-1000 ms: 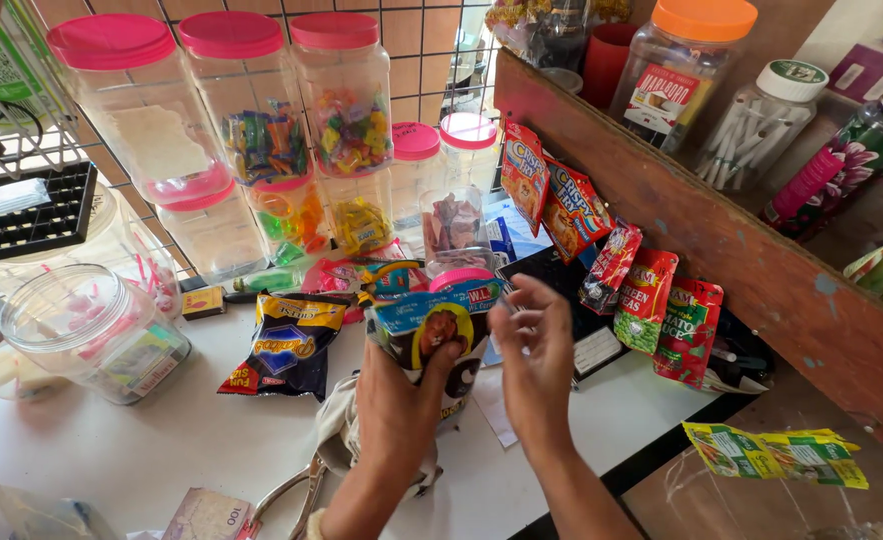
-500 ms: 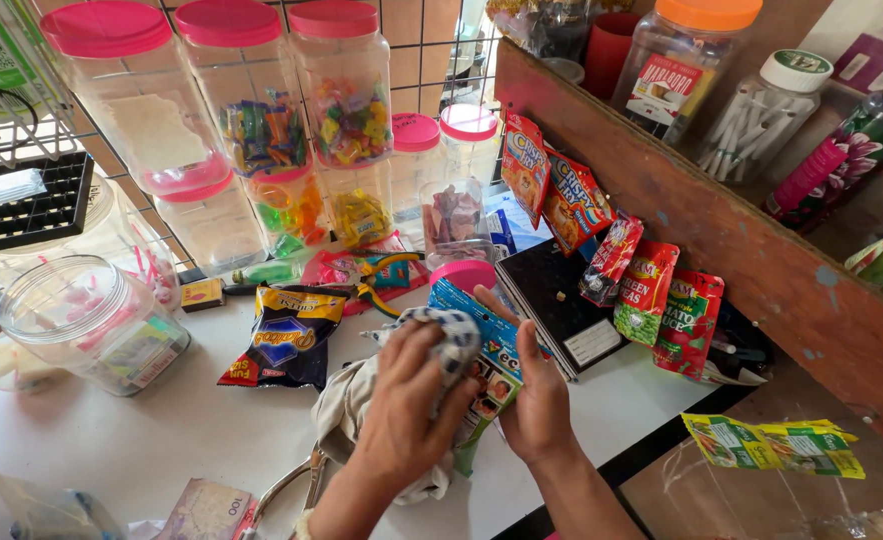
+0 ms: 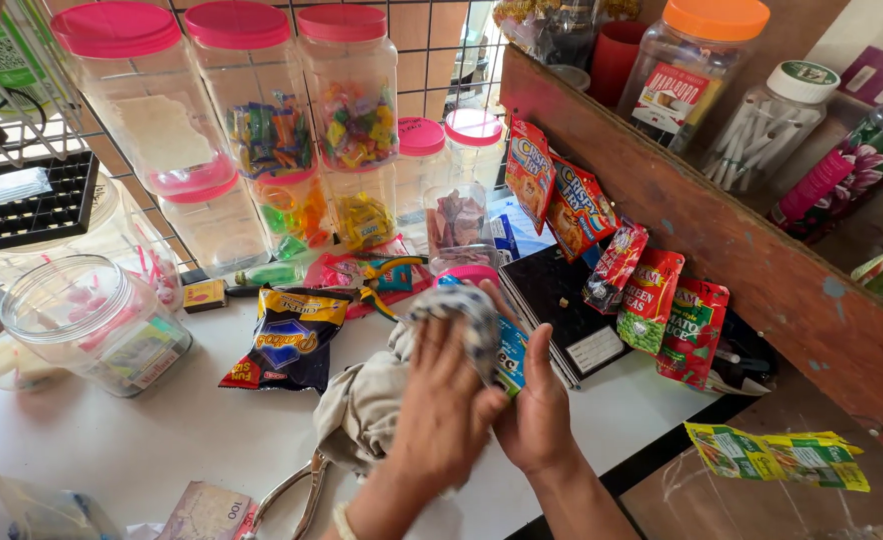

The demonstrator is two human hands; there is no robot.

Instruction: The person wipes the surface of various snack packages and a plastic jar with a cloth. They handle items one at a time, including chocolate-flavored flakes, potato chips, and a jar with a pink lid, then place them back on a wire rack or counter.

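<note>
- We see a white counter [image 3: 111, 440] spread wide across the near left, smooth and flat, with a rough wooden shelf board [image 3: 761, 270] slanting along the far right.
- We count three tall clear plastic jars [image 3: 346, 90] with pink lids in the far row; two hold bright wrapped sweets, and the left one looks nearly bare.
- One lidless round clear jar [image 3: 96, 320] stands at the left, with an orange-lidded jar [image 3: 696, 70] up on the shelf at the far right.
- A flat black scale [image 3: 566, 310] lies just right of our hands, partly hidden by them.
- A crumpled grey-beige cloth [image 3: 366, 405] lies bunched at the centre; our left hand [image 3: 441, 410] is spread on top, pressing it down, fingers curled over its patterned end.
- Our right hand [image 3: 536, 410] cups the blue snack packet [image 3: 509, 355] from the right, closed about it, with the cloth rubbing against it between both hands.
- We count about five glossy red and green sachets [image 3: 651, 300] hanging along the shelf edge, blocking part of the scale.
- One dark blue and yellow crisp packet [image 3: 291, 335] lies flat just left of the cloth.
- Metal pliers [image 3: 296, 495] poke out from under the cloth, near the front edge.
- One yellow-green sachet strip [image 3: 776, 455] lies at the near right.
</note>
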